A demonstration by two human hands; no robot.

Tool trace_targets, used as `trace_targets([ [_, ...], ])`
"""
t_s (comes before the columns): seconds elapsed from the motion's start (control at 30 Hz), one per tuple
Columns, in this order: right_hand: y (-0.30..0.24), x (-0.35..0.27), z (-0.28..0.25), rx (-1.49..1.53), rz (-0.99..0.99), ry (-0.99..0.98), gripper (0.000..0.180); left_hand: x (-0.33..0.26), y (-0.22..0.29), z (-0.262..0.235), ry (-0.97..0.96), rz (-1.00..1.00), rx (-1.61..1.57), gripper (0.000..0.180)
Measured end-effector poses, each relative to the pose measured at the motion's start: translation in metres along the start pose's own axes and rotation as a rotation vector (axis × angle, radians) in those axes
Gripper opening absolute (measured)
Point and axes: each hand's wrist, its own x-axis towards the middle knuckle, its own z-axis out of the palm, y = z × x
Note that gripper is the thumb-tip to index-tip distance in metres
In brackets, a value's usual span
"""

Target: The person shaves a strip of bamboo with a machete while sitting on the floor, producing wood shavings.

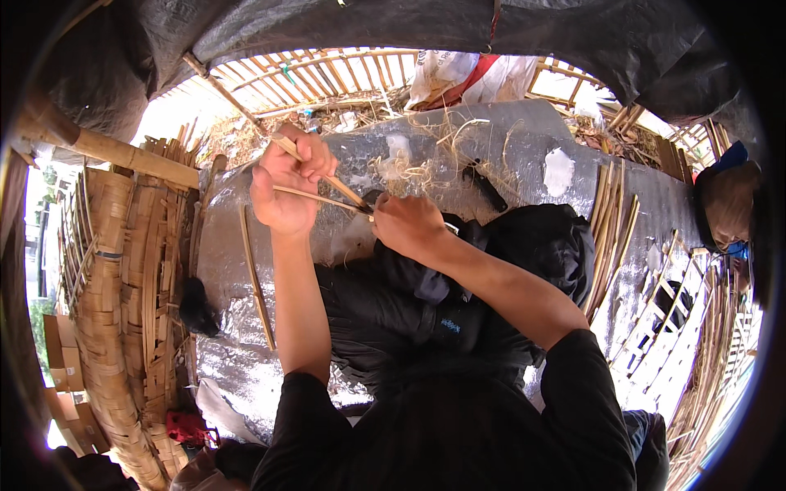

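My left hand (295,176) is raised left of the middle, its fingers curled round a light bamboo strip (345,190). A thinner bamboo sliver (315,196) runs below that strip, and the two come together at my right hand (409,225). My right hand is closed in a fist above my dark-clothed lap. Something dark shows between the two pieces right by its fingers; whether it is a blade cannot be told, and the fist's inside is hidden. Beyond my right hand, a black elongated object (485,186) lies on the grey sheet (524,139), near curly bamboo shavings (417,173).
Long bamboo strips (607,221) lie on the sheet at the right, with a woven lattice (663,311) beyond them. One single strip (258,278) lies left of my left forearm. A tall woven bamboo roll (110,303) stands at the left. Pale sacks (463,78) lean by the far fence.
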Motion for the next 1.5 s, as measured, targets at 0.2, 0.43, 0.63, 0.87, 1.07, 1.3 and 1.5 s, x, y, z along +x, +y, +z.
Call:
trace_targets([
  [0.2,0.003,-0.008,-0.003,0.055,0.094,-0.048,0.036,0.006,-0.005,0.007,-0.114,-0.066,0.018,0.061],
  [0.43,0.014,-0.018,-0.003,0.025,0.180,-0.049,0.035,0.033,-0.025,0.030,-0.150,-0.126,0.085,0.050],
  [0.63,0.041,-0.016,-0.012,0.116,0.112,-0.066,0.040,0.042,-0.028,0.052,-0.058,-0.123,0.062,0.074],
  [0.87,0.025,-0.024,-0.033,0.030,0.068,-0.144,0.044,0.022,-0.011,0.036,-0.195,-0.140,-0.038,0.060],
  [1.07,0.014,-0.031,-0.050,0.009,-0.009,-0.176,0.037,-0.002,0.005,0.036,-0.166,-0.173,-0.144,0.047],
  [1.3,0.016,-0.041,-0.039,-0.003,0.021,-0.110,0.033,0.006,-0.004,0.045,-0.228,-0.184,-0.071,0.044],
  [1.5,0.019,-0.026,-0.034,-0.040,0.064,0.019,0.026,0.035,-0.001,0.054,-0.301,-0.118,0.003,0.047],
])
